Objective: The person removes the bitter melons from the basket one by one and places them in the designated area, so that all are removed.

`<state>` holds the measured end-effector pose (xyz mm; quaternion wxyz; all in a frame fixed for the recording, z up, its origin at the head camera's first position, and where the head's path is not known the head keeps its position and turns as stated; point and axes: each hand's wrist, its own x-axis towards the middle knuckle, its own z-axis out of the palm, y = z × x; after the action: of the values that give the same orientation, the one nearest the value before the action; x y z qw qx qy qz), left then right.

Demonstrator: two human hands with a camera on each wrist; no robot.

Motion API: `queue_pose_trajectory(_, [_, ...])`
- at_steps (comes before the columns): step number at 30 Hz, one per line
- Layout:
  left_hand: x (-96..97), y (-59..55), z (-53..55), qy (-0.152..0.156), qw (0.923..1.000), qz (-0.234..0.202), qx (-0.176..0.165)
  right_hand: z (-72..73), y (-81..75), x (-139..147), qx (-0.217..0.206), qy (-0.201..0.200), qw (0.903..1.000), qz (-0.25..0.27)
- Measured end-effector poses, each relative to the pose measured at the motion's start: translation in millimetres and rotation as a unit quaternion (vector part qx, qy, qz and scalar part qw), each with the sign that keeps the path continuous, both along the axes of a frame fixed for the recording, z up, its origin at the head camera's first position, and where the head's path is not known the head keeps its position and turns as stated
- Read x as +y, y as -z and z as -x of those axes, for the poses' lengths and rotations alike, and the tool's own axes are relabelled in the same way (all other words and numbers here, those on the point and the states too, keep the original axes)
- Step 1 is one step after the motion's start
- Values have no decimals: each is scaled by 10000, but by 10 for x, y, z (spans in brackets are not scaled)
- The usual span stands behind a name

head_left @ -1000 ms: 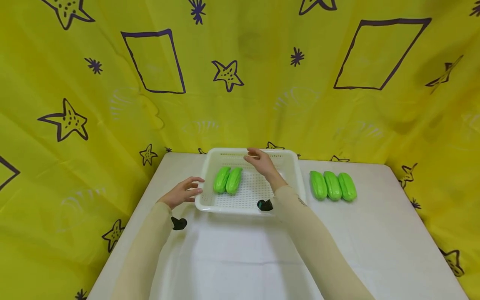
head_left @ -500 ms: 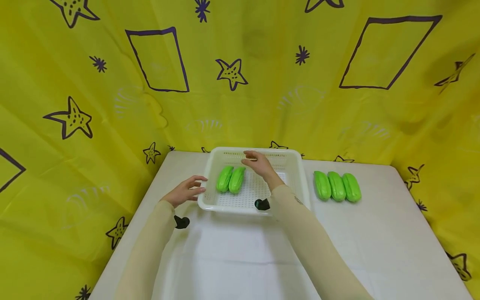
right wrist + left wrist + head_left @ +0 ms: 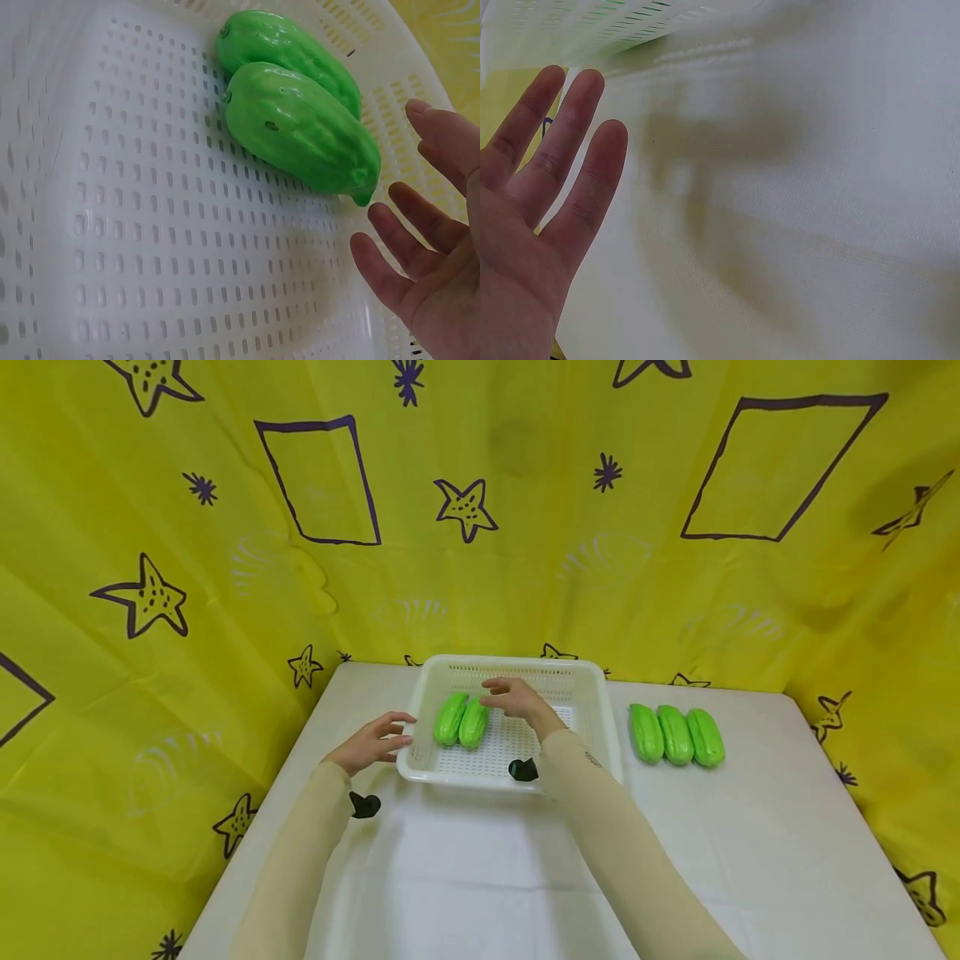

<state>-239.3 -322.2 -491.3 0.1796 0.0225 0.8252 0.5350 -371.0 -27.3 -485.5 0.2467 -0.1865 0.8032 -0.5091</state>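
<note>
The two vegetables (image 3: pixel 452 720) in the basket (image 3: pixel 480 781) are showing bright green with pale highlights, one displaying a small dark spot (image 3: pixel 271 126) in the right wrist view. The three vegetables (image 3: pixel 675 735) outside are wearing a matching green. The basket is appearing white, patterned with rows of slots. The tabletop (image 3: pixel 465 843) is looking off-white, with greyish shadows tinting it. The backdrop (image 3: pixel 517 602) is glowing yellow, displaying dark purple dotted starfish (image 3: pixel 467 512), bursts (image 3: pixel 607 472) and outlined quadrilaterals (image 3: pixel 318 485), while faint whitish shells (image 3: pixel 607 556) are showing among them. Both sleeves (image 3: pixel 296 852) are appearing cream, and the wrist-worn devices (image 3: pixel 366 806) are standing out black.
</note>
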Motion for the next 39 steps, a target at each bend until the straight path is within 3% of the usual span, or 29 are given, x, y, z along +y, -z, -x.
queue_pose_trajectory(16, [-1,2,3,-44,10000,-56,18,-82,-17,-73,-425,-395,9957,-717])
queue_pose_trajectory(29, [17,0,-10,-68,10000,-43,-49,-57,34,-71,-1239,-1007,9858,-511])
queue_pose_trajectory(35, [25,-3,-14,-105,9999,-20,-82,-55,22,-58,-1377,-1102,9830,-505])
queue_pose_trajectory(39, [27,-4,-12,-105,9999,-32,-80,-51,20,-32,-1245,-1082,9848,-552])
